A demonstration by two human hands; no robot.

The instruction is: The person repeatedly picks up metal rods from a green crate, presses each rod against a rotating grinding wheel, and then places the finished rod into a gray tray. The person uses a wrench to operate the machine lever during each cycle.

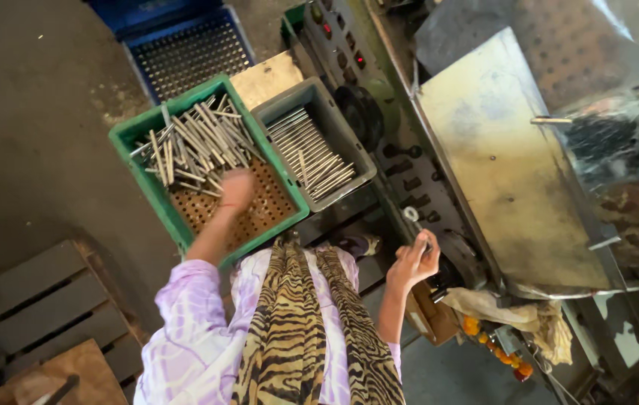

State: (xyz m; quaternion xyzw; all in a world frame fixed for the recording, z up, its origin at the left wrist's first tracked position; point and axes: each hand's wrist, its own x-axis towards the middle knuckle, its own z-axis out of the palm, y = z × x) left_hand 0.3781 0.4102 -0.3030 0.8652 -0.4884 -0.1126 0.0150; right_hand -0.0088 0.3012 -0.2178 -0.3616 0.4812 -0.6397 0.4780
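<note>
My left hand [237,187] reaches into a green perforated crate [139,139] and is blurred. It hovers at the edge of a loose pile of metal rods [196,146]; whether it grips any I cannot tell. My right hand [414,262] is raised beside the machine front, its fingers closed around a short shiny metal rod [414,217] that sticks up toward the machine. A grey bin [349,139] next to the green crate holds more rods [312,154] laid in neat rows.
A blue perforated crate [184,45] stands behind the green one. The machine's control panel [342,45] and a large worn metal plate [499,165] fill the right. A wooden pallet [42,300] lies at the lower left. A rag [529,315] and orange flowers [503,356] hang under the machine.
</note>
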